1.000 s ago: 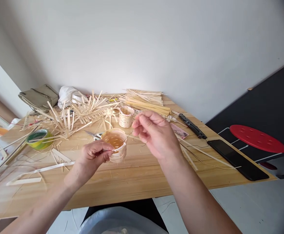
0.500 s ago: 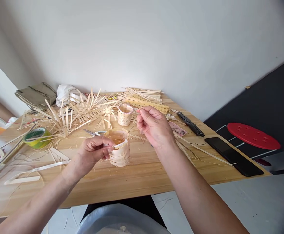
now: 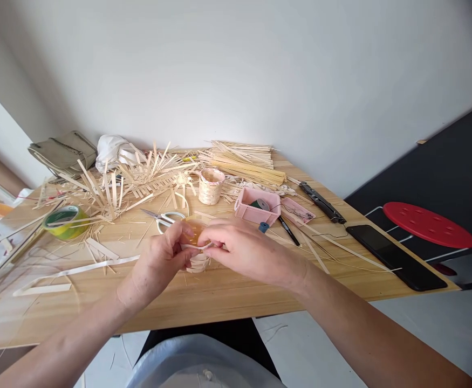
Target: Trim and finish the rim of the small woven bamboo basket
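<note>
A small woven basket (image 3: 197, 263) of pale strips stands near the table's front, largely hidden behind my hands. My left hand (image 3: 161, 258) is closed on the left part of its rim, thumb towards me. My right hand (image 3: 244, 250) pinches the same rim just to the right, its fingertips close to those of my left. A white band runs along the rim between the two hands. Any needle or thread in my right fingers is too small to make out. Behind stand white-handled scissors (image 3: 165, 220) and a second woven basket (image 3: 211, 187).
Loose wood strips (image 3: 114, 188) cover the back left, with a green tape roll (image 3: 65, 222) before them. To the right lie a pink box (image 3: 257, 205), a blue spool (image 3: 264, 227), a black pen (image 3: 289, 230), a folded black tool (image 3: 321, 202) and a phone (image 3: 395, 257).
My right hand has come down and left from above the table to the basket's rim, uncovering the pink box. My left hand stays at the rim. The view has shifted slightly.
</note>
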`<state>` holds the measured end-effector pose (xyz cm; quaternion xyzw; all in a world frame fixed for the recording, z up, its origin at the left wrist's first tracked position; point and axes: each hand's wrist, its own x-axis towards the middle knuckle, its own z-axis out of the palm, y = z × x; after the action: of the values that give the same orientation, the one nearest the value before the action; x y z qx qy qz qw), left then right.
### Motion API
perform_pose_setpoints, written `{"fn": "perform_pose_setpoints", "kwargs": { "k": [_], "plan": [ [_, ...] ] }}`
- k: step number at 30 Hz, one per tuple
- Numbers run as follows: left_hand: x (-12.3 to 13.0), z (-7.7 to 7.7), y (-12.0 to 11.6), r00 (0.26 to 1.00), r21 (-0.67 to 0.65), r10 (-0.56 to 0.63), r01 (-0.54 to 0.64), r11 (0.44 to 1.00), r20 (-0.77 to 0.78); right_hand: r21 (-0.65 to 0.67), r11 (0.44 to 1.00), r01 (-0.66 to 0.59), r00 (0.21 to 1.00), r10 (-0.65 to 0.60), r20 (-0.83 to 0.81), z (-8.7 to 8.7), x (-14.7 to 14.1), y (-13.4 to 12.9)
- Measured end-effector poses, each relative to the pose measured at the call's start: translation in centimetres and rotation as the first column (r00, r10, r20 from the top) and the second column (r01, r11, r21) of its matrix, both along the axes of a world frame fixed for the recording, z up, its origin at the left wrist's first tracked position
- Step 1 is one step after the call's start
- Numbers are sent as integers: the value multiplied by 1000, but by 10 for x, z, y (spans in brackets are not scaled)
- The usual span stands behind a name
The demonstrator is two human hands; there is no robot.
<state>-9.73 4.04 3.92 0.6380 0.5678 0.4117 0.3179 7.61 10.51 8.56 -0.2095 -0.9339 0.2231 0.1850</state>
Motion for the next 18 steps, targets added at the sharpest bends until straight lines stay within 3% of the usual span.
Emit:
{"fn": "perform_pose_setpoints", "kwargs": {
  "k": [7, 11, 13, 15, 16, 18],
  "plan": [
    [3, -15, -1, 993, -52, -54, 60, 997, 104, 24, 996, -83, 989, 80, 126, -9, -3, 3],
    [1, -11, -10, 992, -1, -127, 127, 992, 23, 12, 992, -125, 985, 123, 120, -13, -2, 5],
    [-6, -6, -19, 991, 151, -67, 84, 985, -118, 15, 991, -135, 986, 133, 100, -15, 1, 6],
    [-16, -4, -27, 968, 323, 82, -1, 947, -239, 21, 989, -146, 985, 143, 92, -16, 3, 8],
    [-21, -6, -30, 953, 358, 148, -44, 933, -266, 24, 988, -152, 984, 149, 94, -17, 4, 8],
    [-30, -13, -31, 948, 289, 167, -86, 953, -270, 32, 985, -168, 981, 164, 103, -18, 5, 9]
  ]
}}
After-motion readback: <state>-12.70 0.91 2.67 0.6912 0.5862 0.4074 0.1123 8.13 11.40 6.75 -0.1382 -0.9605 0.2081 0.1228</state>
